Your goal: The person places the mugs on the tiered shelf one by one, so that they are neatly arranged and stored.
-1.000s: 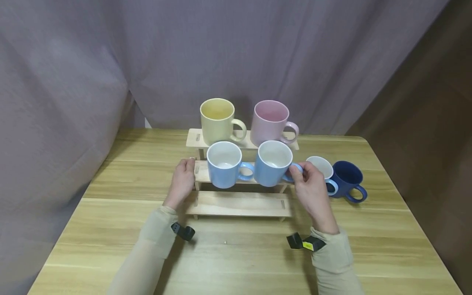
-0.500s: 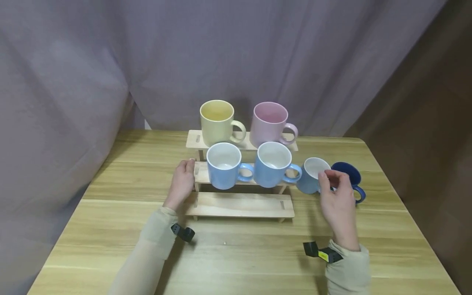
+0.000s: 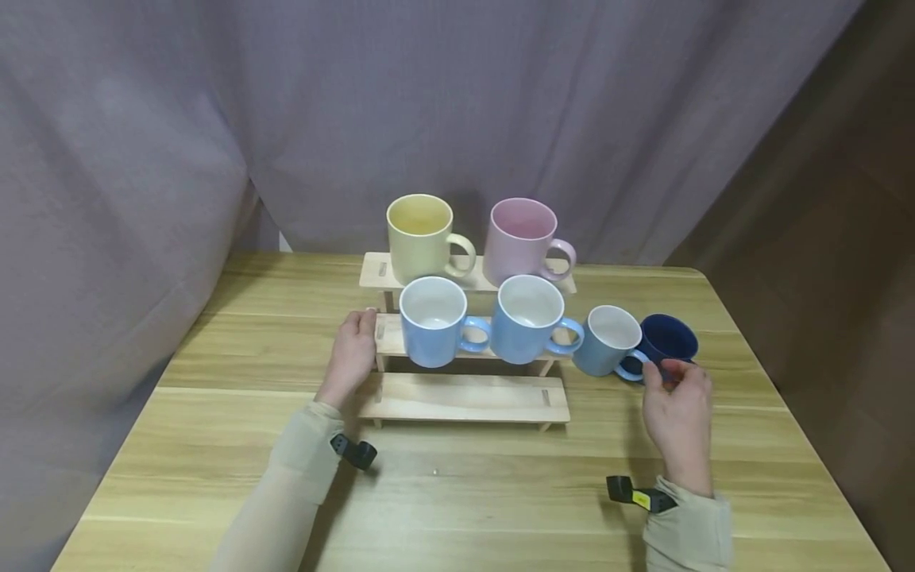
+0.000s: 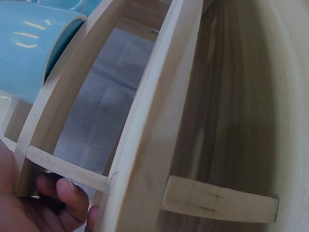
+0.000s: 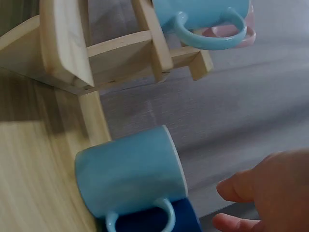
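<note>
My left hand (image 3: 350, 349) grips the left end of the tiered wooden rack (image 3: 465, 396) at its middle shelf; in the left wrist view its fingers (image 4: 72, 195) curl under the side piece. My right hand (image 3: 677, 413), thumb and fingers parted, holds nothing. Its fingertips are right by the handle of a light blue mug (image 3: 596, 353), white inside, standing on the table, and overlap the dark blue mug (image 3: 668, 338) behind. In the right wrist view a gap shows between the fingers and the light blue mug (image 5: 130, 171).
On the rack's middle shelf stand two light blue mugs (image 3: 432, 338) (image 3: 520, 338). A yellow mug (image 3: 418, 254) and a pink mug (image 3: 511, 254) are on the top shelf. The wooden table (image 3: 465, 508) ends at a grey curtain (image 3: 457, 103) behind.
My right hand has let go of the handle of the right-hand light blue mug on the middle shelf and moved right, toward the mugs on the table. My left hand has stayed put.
</note>
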The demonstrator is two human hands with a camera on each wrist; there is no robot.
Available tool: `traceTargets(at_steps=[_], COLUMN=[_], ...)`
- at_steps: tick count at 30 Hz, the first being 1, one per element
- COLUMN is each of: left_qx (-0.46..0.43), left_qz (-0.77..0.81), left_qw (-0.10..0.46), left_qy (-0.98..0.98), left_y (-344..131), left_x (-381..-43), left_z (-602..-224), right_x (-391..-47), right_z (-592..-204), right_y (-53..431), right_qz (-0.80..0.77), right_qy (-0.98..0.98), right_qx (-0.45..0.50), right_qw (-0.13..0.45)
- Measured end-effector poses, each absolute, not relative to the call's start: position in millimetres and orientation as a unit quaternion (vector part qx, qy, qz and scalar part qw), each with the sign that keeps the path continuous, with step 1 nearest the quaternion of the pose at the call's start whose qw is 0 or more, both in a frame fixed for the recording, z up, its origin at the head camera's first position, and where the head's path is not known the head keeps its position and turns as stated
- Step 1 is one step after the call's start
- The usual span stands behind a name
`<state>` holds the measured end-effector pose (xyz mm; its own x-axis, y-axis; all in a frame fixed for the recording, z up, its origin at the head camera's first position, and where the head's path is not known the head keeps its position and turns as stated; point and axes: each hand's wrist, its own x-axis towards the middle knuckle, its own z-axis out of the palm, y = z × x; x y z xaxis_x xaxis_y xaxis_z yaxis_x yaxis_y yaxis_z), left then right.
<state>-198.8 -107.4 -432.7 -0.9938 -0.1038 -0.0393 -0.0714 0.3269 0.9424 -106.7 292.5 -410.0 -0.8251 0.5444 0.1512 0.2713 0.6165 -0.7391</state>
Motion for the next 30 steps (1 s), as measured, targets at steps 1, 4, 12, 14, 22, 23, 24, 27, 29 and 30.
traceTargets(at_steps=[1, 4, 12, 14, 22, 23, 24, 27, 29, 30], left_qx=[0.054, 0.056, 0.054, 0.053, 0.056, 0.056, 0.056, 0.057, 0.058, 0.059], left_qz=[-0.577, -0.577, -0.575, -0.574, -0.577, -0.577, -0.578, -0.578, -0.578, -0.578], left_qw=[0.014, 0.01, 0.009, 0.01, 0.011, 0.011, 0.011, 0.013, 0.014, 0.014], left_qy=[-0.815, -0.815, -0.817, -0.817, -0.815, -0.815, -0.814, -0.814, -0.814, -0.814], left_y=[-107.5, -107.1, -107.4, -107.4, -107.6, -107.6, -107.6, -107.6, -107.6, -107.7], left_x=[-198.8, -198.1, -197.7, -198.2, -198.6, -198.6, -198.6, -198.5, -198.2, -198.2], left_z=[-432.7, -432.1, -432.7, -433.2, -434.1, -434.0, -433.9, -433.6, -433.0, -433.0], right_x=[-107.1, -107.7, -109.8, -110.2, -111.6, -112.0, -112.4, -113.4, -113.5, -113.6], right_z=[-411.7, -415.4, -420.0, -420.9, -423.8, -424.0, -424.1, -423.7, -423.3, -422.9], right_y=[292.8, 292.7, 293.0, 293.1, 292.1, 292.1, 292.0, 291.4, 291.2, 291.1], right_qz=[0.37, 0.365, 0.358, 0.362, 0.372, 0.37, 0.368, 0.361, 0.358, 0.357], right_qy=[-0.881, -0.883, -0.889, -0.89, -0.895, -0.897, -0.899, -0.904, -0.906, -0.907], right_qx=[-0.232, -0.234, -0.222, -0.22, -0.205, -0.202, -0.2, -0.195, -0.192, -0.191], right_qw=[0.183, 0.182, 0.177, 0.172, 0.136, 0.134, 0.13, 0.121, 0.116, 0.112])
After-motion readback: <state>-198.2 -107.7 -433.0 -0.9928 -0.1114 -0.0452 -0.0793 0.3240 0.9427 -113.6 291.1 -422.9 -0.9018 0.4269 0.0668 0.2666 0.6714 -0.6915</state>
